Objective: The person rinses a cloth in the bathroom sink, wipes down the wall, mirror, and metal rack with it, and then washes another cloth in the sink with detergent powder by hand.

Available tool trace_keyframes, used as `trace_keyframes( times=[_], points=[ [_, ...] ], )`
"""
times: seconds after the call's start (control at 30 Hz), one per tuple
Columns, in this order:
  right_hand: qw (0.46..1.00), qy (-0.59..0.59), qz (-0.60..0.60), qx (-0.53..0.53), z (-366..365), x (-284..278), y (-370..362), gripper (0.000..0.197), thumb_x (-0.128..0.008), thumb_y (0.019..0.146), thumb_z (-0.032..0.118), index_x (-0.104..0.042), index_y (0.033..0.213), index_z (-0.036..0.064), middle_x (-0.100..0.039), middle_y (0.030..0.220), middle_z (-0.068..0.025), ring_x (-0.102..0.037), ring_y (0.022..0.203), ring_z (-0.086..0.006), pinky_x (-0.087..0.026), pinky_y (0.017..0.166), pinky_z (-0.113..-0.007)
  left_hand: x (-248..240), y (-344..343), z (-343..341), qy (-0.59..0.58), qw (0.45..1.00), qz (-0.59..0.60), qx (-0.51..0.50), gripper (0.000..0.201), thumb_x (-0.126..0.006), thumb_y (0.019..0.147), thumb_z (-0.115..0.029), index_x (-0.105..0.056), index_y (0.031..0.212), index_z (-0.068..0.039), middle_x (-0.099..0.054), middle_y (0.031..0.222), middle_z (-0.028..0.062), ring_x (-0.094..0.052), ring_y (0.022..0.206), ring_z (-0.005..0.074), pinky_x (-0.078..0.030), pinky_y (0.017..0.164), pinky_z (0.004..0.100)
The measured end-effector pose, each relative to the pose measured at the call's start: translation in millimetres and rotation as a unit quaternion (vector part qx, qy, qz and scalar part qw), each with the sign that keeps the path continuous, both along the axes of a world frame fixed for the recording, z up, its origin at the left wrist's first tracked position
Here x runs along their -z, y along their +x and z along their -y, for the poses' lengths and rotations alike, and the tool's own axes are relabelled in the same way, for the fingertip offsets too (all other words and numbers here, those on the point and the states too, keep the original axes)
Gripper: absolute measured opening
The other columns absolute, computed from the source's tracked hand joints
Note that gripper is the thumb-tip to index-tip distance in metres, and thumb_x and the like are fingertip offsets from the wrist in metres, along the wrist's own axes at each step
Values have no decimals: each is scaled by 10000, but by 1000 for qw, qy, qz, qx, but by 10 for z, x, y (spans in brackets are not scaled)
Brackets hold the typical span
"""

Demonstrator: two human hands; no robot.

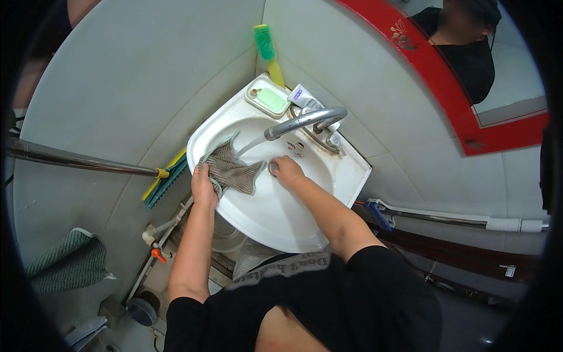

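- Left hand [203, 186] is grasping the cloth [234, 169], left of centre, forearm pointing nearly straight up.
- In the sink [249, 214], running tap [308, 119] is apparently rinsing it; the next move is likely calling for both hands.
- Right hand [287, 171], centre, is slanting up-left, fingers curling by an apparent drain [273, 168]; I cannot tell whether they are gripping.

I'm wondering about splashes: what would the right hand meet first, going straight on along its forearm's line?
Probably the water stream running from the faucet, up and left of the right hand, though depth is unclear from this single view.
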State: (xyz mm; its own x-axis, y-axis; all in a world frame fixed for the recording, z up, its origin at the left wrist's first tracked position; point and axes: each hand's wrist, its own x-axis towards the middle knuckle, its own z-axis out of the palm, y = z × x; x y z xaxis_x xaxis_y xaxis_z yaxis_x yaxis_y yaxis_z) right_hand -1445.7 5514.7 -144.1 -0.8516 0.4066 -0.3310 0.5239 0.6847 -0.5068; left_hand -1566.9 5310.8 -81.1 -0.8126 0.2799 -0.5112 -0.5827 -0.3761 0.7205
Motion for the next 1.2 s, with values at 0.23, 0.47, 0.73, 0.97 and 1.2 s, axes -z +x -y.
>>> trace_keyframes(
  times=[0.23, 0.47, 0.73, 0.97, 1.2],
  points=[
    [997, -14, -19, 78, -89, 234, 4, 124, -551, 720, 116, -548, 827, 51, -522, 865, -168, -523, 833, -325, -424, 752, -390, -12, 22, 27, 15, 1000, -7, 19, 262, -379, 898, -120, -453, 1090, 42, -538, 1028, 136, -532, 895, 212, -432, 799, 310],
    [996, -39, -30, 77, 0, 253, -52, 101, -531, 736, 92, -548, 823, 44, -527, 888, -176, -523, 846, -333, -425, 759, -383, 94, 19, 81, 40, 998, -39, 40, 272, -392, 893, -133, -454, 1097, 37, -538, 1049, 135, -523, 941, 227, -417, 835, 327],
    [995, -14, 16, 102, -10, 335, -109, 85, -550, 711, 87, -544, 773, 30, -538, 892, -182, -529, 818, -336, -431, 738, -383, 78, 23, 92, 68, 995, -41, 59, 278, -396, 894, -142, -444, 1108, 30, -533, 1057, 137, -527, 935, 225, -426, 831, 333],
    [997, -39, -31, 56, 136, -197, -311, 359, -527, 780, 301, -547, 1027, 40, -526, 1056, -186, -486, 1003, -321, -390, 863, -369, -70, 7, 24, 59, 994, 31, 88, 376, -389, 901, -222, -360, 1201, 4, -464, 1156, 148, -470, 1042, 265, -400, 887, 369],
    [711, -616, -132, 312, 248, -128, -660, 340, -524, 810, 290, -523, 1042, 42, -562, 999, -86, -511, 950, -196, -394, 807, -278, -205, -47, -448, 28, 978, 16, 208, 257, -455, 868, -152, -475, 1079, -7, -551, 993, 121, -561, 851, 234, -462, 731, 336]
  ],
)
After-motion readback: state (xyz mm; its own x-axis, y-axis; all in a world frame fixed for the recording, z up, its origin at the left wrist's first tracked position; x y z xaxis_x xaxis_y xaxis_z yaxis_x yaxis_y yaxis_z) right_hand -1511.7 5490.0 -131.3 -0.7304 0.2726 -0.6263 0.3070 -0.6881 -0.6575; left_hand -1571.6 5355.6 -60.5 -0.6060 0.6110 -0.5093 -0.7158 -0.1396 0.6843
